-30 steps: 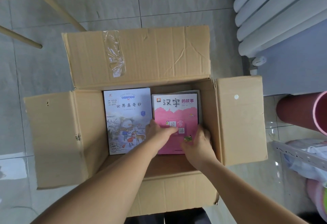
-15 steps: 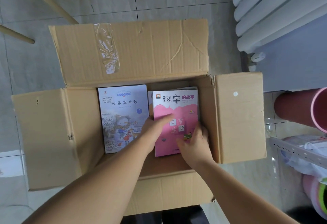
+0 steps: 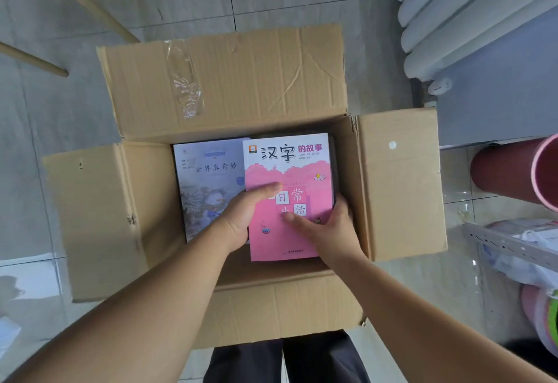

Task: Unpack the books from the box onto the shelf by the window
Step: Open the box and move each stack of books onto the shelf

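Both hands, left and right, have their fingers clamped on the pink book's side edges inside the open box, beside a blue book, so the lift-out looks underway; next it wants carrying to the shelf.

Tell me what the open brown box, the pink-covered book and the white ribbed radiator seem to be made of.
Open brown box: corrugated cardboard, matte; creases, ribbing and clear tape remnants show on its flap.
Pink-covered book: paper with a smooth, probably coated cover; printed artwork, thin flat edges, held by the left hand and right hand.
White ribbed radiator: likely painted metal; smooth, rounded, evenly coloured columns.
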The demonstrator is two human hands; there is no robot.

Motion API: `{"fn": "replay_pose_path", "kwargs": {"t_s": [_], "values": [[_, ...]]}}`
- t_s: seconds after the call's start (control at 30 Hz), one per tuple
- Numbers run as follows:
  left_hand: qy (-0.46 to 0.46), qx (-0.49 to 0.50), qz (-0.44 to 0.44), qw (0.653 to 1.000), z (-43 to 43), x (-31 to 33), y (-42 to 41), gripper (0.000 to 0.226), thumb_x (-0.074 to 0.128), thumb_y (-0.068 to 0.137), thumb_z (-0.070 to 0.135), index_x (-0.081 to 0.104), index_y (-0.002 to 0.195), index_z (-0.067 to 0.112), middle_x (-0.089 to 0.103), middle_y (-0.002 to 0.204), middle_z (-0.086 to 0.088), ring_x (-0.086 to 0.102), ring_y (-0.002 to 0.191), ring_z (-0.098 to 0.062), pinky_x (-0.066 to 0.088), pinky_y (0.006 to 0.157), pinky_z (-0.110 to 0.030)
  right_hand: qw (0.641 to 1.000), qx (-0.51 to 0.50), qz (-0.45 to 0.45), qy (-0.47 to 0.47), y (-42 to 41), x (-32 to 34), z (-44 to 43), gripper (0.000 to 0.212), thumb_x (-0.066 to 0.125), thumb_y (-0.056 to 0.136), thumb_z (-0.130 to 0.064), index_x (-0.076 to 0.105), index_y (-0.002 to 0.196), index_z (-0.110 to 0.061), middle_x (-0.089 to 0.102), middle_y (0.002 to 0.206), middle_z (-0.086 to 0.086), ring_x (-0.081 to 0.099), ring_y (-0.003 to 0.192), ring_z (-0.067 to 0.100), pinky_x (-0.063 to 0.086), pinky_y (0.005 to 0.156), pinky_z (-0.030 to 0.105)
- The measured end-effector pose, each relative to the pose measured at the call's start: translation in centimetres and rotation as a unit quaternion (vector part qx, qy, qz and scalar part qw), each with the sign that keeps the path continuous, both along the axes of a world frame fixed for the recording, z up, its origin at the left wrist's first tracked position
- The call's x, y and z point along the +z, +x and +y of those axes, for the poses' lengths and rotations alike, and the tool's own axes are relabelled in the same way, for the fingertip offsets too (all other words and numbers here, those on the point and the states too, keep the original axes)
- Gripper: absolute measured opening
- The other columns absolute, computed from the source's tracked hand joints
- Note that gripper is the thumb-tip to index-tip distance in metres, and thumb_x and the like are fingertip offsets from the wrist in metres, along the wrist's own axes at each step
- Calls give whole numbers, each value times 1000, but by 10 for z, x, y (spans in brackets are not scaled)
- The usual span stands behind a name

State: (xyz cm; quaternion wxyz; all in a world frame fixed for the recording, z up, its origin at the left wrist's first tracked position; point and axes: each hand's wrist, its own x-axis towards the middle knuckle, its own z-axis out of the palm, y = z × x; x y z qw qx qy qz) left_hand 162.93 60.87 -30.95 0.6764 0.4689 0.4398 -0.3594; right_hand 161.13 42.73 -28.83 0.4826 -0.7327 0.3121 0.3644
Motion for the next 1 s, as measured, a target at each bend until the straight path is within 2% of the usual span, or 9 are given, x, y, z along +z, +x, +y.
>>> {"fn": "replay_pose_path", "kwargs": {"t_s": [0.07, 0.17, 0.33, 0.5, 0.57, 0.63, 0.73, 0.9, 1.0], "values": [[-16, 1, -9, 1000, 7, 9, 1, 55, 90, 61, 40, 77, 109, 16, 81, 101, -12, 76, 93, -32, 58, 87, -45, 999, -21, 6, 41, 4, 5, -2, 88, 104, 52, -48, 60, 123, -22, 80, 112, -3, 81, 96, 15, 67, 84, 39], [-25, 10, -35, 999, 8, 31, 6, 38, 81, 67, 34, 76, 101, 16, 81, 87, -8, 77, 79, -26, 59, 80, -41, 997, -24, 20, 64, 10, 21, -4, 80, 106, 59, -35, 63, 123, -14, 81, 107, -2, 80, 88, 11, 62, 67, 22], [11, -18, -77, 997, 0, 72, 17, 30, 86, 73, 34, 80, 100, 21, 82, 98, -6, 75, 100, -31, 54, 103, -53, 996, -21, 10, 81, 24, 60, -11, 68, 101, 67, -32, 59, 118, -16, 77, 99, -1, 71, 72, 6, 49, 48, 8], [65, -48, -129, 988, -7, 141, 39, 42, 90, 61, 49, 84, 98, 29, 82, 111, -3, 73, 114, -32, 50, 108, -57, 995, -19, -52, 86, 39, 121, -20, 44, 100, 69, -39, 67, 94, -24, 80, 78, -12, 74, 72, 10, 61, 62, 17], [88, -62, -163, 981, -10, 183, 55, 39, 89, 68, 46, 82, 102, 27, 83, 106, 2, 74, 111, -28, 53, 106, -52, 992, -15, -78, 96, 49, 154, -20, 70, 102, 54, -57, 72, 107, -22, 83, 88, -8, 80, 82, 16, 68, 79, 37], [106, -69, -197, 972, -13, 230, 71, 26, 85, 80, 38, 79, 103, 26, 83, 101, 3, 76, 106, -27, 57, 101, -48, 987, -13, -119, 110, 64, 195, -23, 101, 98, 40, -73, 71, 120, -18, 84, 99, -3, 82, 85, 15, 68, 75, 41], [120, -80, -262, 954, -21, 311, 101, 33, 87, 77, 40, 78, 105, 24, 83, 103, -4, 78, 101, -31, 59, 97, -53, 973, -19, -179, 141, 90, 272, -33, 54, 97, 65, -52, 77, 106, -22, 84, 89, -9, 76, 70, 0, 58, 60, 18], [96, -108, -384, 912, -53, 452, 143, 13, 81, 87, 24, 77, 100, 21, 83, 92, -1, 79, 87, -25, 62, 78, -37, 942, -68, -308, 112, 111, 406, -59, 32, 97, 72, -39, 79, 95, -26, 85, 94, 3, 79, 82, 19, 67, 78, 39], [70, -149, -445, 880, -84, 532, 148, 17, 82, 86, 25, 78, 101, 19, 83, 97, -3, 79, 86, -24, 62, 77, -36, 917, -111, -375, 82, 102, 480, -87, 37, 97, 74, -39, 75, 100, -23, 82, 87, 3, 78, 78, 16, 66, 76, 37]]}}
